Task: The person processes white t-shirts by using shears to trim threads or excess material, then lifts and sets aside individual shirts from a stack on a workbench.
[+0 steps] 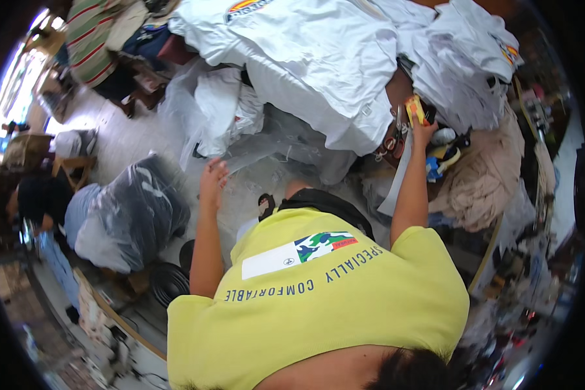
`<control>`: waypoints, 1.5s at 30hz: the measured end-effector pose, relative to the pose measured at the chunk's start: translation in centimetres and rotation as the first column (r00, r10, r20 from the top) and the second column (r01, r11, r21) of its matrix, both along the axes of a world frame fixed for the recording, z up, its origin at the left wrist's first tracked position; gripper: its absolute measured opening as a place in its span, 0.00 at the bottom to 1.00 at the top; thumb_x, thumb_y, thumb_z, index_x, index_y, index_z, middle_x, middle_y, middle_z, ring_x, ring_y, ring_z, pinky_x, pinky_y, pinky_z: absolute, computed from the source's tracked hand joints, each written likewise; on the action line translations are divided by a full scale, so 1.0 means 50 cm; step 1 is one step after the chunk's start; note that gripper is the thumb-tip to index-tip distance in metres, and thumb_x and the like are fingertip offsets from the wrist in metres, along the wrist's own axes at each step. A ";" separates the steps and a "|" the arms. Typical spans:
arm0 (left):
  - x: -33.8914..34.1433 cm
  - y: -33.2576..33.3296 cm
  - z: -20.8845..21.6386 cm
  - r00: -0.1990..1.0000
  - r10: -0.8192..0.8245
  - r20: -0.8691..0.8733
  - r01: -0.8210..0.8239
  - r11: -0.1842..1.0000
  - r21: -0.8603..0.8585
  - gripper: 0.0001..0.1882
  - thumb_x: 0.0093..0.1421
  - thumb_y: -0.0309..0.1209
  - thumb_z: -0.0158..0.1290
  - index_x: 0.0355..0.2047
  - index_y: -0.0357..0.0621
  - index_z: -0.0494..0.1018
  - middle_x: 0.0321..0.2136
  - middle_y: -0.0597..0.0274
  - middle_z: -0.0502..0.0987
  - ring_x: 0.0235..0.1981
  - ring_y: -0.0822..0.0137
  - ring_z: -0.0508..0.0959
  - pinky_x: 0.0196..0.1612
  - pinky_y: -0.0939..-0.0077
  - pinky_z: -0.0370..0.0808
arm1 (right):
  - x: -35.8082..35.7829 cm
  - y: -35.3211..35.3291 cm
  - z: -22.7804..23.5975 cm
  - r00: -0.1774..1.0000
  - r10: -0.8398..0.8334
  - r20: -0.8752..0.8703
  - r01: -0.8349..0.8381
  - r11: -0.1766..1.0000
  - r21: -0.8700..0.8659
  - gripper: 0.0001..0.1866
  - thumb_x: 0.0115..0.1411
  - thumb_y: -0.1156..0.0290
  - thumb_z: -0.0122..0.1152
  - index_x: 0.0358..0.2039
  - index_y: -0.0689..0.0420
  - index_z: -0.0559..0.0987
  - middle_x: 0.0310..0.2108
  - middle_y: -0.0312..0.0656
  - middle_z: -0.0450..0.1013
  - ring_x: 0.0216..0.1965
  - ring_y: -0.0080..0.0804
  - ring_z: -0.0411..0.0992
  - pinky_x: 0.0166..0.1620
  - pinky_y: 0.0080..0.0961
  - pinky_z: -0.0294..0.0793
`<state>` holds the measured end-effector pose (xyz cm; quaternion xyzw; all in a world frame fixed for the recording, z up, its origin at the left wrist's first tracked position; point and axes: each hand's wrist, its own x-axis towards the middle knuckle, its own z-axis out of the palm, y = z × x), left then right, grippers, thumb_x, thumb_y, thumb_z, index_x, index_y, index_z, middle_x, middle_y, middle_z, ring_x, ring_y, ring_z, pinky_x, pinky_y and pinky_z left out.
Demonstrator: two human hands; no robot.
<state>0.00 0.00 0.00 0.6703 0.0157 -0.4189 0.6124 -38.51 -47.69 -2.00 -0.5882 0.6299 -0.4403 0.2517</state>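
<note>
I take the spread white shirt as my landmark. Just right of its near right corner, my right hand is closed around a yellow object with a black part beside it; its exact kind I cannot make out. The object sits at the far end of that hand, its long axis seeming to run mainly away from me, along the shirt's right edge. The scissors lie between that same shirt corner and my right hand, so the right is much the nearer hand to both. My left hand, fingers loosely parted and holding nothing I can see, hangs nearward and left of the shirt, near clear plastic sheeting.
</note>
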 end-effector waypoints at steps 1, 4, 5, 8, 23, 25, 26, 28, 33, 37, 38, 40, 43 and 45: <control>-0.004 -0.031 0.019 0.999 -0.043 0.010 0.043 0.998 -0.035 0.25 0.54 0.38 0.54 0.51 0.48 0.62 0.43 0.65 0.71 0.40 0.71 0.71 0.39 0.76 0.66 | -0.021 0.023 0.052 0.962 -0.158 -0.223 0.180 0.980 0.083 0.54 0.40 0.44 0.67 0.58 0.60 0.50 0.52 0.59 0.60 0.54 0.54 0.59 0.57 0.40 0.57; 0.173 -0.122 0.054 0.978 -0.186 0.098 0.195 0.977 -0.092 0.22 0.55 0.37 0.52 0.50 0.48 0.63 0.42 0.65 0.72 0.39 0.74 0.71 0.38 0.79 0.66 | 0.091 0.076 0.067 0.794 -0.403 -0.456 0.385 0.913 -0.136 0.48 0.41 0.47 0.66 0.57 0.56 0.54 0.51 0.56 0.61 0.52 0.52 0.61 0.54 0.40 0.59; 0.177 -0.158 0.032 0.972 -0.224 0.074 0.232 0.964 -0.130 0.22 0.56 0.36 0.52 0.50 0.48 0.63 0.42 0.65 0.72 0.39 0.74 0.71 0.38 0.79 0.66 | 0.073 0.074 0.075 0.708 -0.485 -0.513 0.352 0.872 -0.339 0.42 0.43 0.51 0.66 0.54 0.56 0.59 0.50 0.54 0.62 0.51 0.51 0.62 0.53 0.41 0.60; 0.188 -0.260 0.009 0.962 -0.272 0.004 0.268 0.945 -0.184 0.20 0.56 0.34 0.52 0.48 0.45 0.65 0.40 0.65 0.72 0.37 0.76 0.72 0.38 0.83 0.67 | 0.109 0.109 0.149 0.845 -0.257 -0.468 -0.022 0.859 -0.512 0.27 0.47 0.58 0.64 0.45 0.58 0.69 0.45 0.48 0.66 0.46 0.45 0.65 0.49 0.38 0.63; 0.323 -0.722 0.014 0.971 -0.238 -0.035 0.215 0.923 -0.318 0.24 0.57 0.38 0.53 0.43 0.27 0.65 0.36 0.47 0.74 0.37 0.62 0.77 0.38 0.80 0.76 | 0.326 0.276 0.074 0.706 0.417 -0.572 -0.545 0.836 -0.063 0.09 0.43 0.70 0.63 0.26 0.54 0.73 0.31 0.37 0.67 0.37 0.36 0.65 0.42 0.31 0.63; 0.329 -0.734 0.007 0.983 -0.176 0.053 0.184 0.949 -0.255 0.21 0.55 0.37 0.54 0.38 0.28 0.66 0.32 0.50 0.74 0.29 0.64 0.78 0.31 0.82 0.77 | 0.327 0.287 0.072 0.718 0.399 -0.570 -0.535 0.841 -0.085 0.08 0.43 0.72 0.62 0.25 0.54 0.73 0.31 0.37 0.67 0.36 0.36 0.66 0.41 0.30 0.63; 0.331 -0.739 0.003 0.981 -0.146 0.130 0.172 0.961 -0.215 0.20 0.55 0.36 0.55 0.36 0.28 0.66 0.30 0.51 0.74 0.26 0.66 0.77 0.28 0.82 0.77 | 0.326 0.291 0.071 0.729 0.373 -0.574 -0.524 0.844 -0.116 0.08 0.43 0.73 0.62 0.25 0.54 0.72 0.31 0.37 0.68 0.36 0.36 0.66 0.41 0.31 0.64; 0.334 -0.742 -0.001 0.966 -0.103 0.236 0.139 0.980 -0.143 0.18 0.55 0.35 0.55 0.33 0.29 0.67 0.27 0.53 0.74 0.21 0.68 0.77 0.23 0.83 0.76 | 0.324 0.302 0.068 0.756 0.312 -0.575 -0.480 0.862 -0.164 0.08 0.42 0.74 0.62 0.25 0.54 0.72 0.30 0.37 0.68 0.35 0.36 0.66 0.40 0.31 0.64; 0.374 -0.735 0.005 0.920 -0.181 0.348 0.236 0.964 -0.120 0.15 0.54 0.34 0.56 0.27 0.32 0.68 0.20 0.58 0.73 0.15 0.71 0.74 0.17 0.84 0.74 | 0.330 0.327 0.070 0.825 0.154 -0.544 -0.331 0.911 -0.245 0.09 0.41 0.76 0.61 0.24 0.55 0.72 0.30 0.38 0.69 0.35 0.36 0.67 0.39 0.31 0.65; 0.412 -0.754 0.026 0.849 -0.180 0.497 0.312 0.929 -0.196 0.12 0.57 0.34 0.53 0.25 0.39 0.66 0.21 0.63 0.73 0.20 0.73 0.75 0.26 0.81 0.76 | 0.335 0.340 0.052 0.895 0.040 -0.445 -0.174 0.949 -0.264 0.09 0.41 0.79 0.60 0.24 0.56 0.71 0.28 0.39 0.69 0.34 0.38 0.67 0.39 0.32 0.65; 0.425 -0.763 0.027 0.887 -0.160 0.432 0.298 0.915 -0.272 0.11 0.57 0.34 0.53 0.26 0.40 0.66 0.22 0.64 0.73 0.22 0.73 0.75 0.27 0.81 0.76 | 0.337 0.343 0.048 0.897 0.004 -0.441 -0.134 0.955 -0.263 0.09 0.41 0.79 0.60 0.24 0.56 0.71 0.28 0.39 0.69 0.34 0.38 0.66 0.38 0.32 0.65; 0.444 -0.788 0.053 0.948 -0.129 0.290 0.247 0.875 -0.416 0.10 0.57 0.34 0.52 0.28 0.42 0.65 0.24 0.65 0.73 0.25 0.73 0.76 0.29 0.80 0.76 | 0.352 0.345 0.050 0.898 -0.066 -0.435 -0.055 0.964 -0.261 0.09 0.41 0.80 0.60 0.24 0.56 0.71 0.27 0.39 0.69 0.33 0.38 0.66 0.38 0.32 0.65; 0.473 -0.827 0.093 0.961 -0.164 0.221 0.263 0.788 -0.556 0.08 0.58 0.32 0.51 0.31 0.43 0.64 0.26 0.64 0.73 0.25 0.73 0.75 0.29 0.79 0.75 | 0.388 0.358 0.057 0.879 -0.145 -0.454 0.009 0.957 -0.289 0.09 0.41 0.79 0.60 0.25 0.56 0.71 0.27 0.39 0.69 0.32 0.38 0.66 0.38 0.32 0.65; 0.498 -0.853 0.088 0.960 -0.229 0.161 0.279 0.830 -0.482 0.07 0.59 0.31 0.50 0.32 0.42 0.65 0.26 0.64 0.73 0.25 0.73 0.75 0.29 0.79 0.76 | 0.417 0.358 0.060 0.863 -0.083 -0.499 -0.057 0.964 -0.259 0.08 0.42 0.78 0.60 0.25 0.56 0.71 0.27 0.39 0.68 0.33 0.38 0.66 0.38 0.32 0.64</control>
